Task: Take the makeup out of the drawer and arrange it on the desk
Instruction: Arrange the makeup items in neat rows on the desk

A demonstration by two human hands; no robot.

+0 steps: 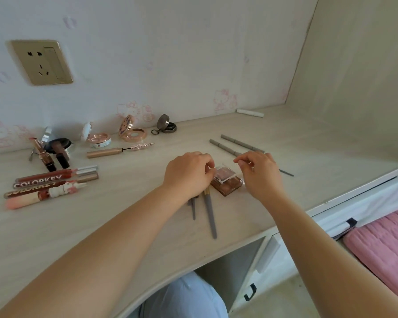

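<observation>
Makeup lies spread over the tabletop [285,138] in the head view. Near the middle, close to the front edge, sits a small brown eyeshadow palette [226,181] with a clear lid, and both hands are at it. The left hand [189,174] has its fingers curled against the palette's left side, touching it; whether that grip actually pinches the case cannot be told. The right hand [260,173] hovers over the palette's right side with thumb and forefinger pressed together as in a pinch; whatever they hold is too small to make out.

Two grey-handled brushes [209,214] lie just beside the palette, running toward the front edge, their heads hidden under the left hand. Beyond the right hand, two grey pencils [237,146] lie side by side at a slant.

Along the back edge stand three open compacts [129,131]. A gold eyeliner [115,151] lies in front of them. Toward the left edge lie several lip gloss tubes [55,182] in a row, with lipsticks [48,157] behind them. A white stick [249,112] rests near the back right corner.

A wall socket [41,61] is mounted above the back edge.
</observation>
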